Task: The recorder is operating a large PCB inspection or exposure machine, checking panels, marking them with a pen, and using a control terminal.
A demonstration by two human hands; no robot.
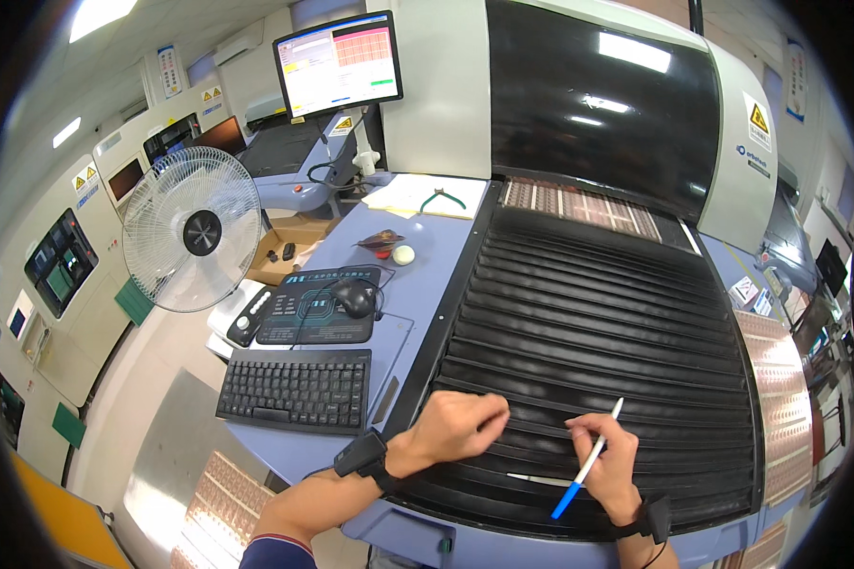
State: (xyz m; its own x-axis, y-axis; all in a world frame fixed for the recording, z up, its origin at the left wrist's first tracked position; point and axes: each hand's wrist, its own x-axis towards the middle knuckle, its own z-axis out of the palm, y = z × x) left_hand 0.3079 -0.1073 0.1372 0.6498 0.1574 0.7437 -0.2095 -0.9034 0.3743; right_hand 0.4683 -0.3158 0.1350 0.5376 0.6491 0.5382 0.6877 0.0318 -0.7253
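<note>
My right hand (605, 463) grips a white marker pen (590, 462) with a blue end, tilted so the blue end points down toward me. To its left, my left hand (460, 427) is closed, its fingers curled in; whether anything is inside is hidden. Both hands are over the ribbed black bellows cover (588, 322) of a large machine. A thin white strip (538, 480) shows on the cover between the hands, close to the near edge. Each wrist wears a black band.
Left of the cover, a blue-grey worktop carries a keyboard (294, 391), a mouse (355, 297), a round pale container (403, 255) and green-handled pliers (443, 199) on papers. A fan (199, 232) and a monitor (339, 66) stand beyond. Copper-patterned panels (778, 398) lie at right.
</note>
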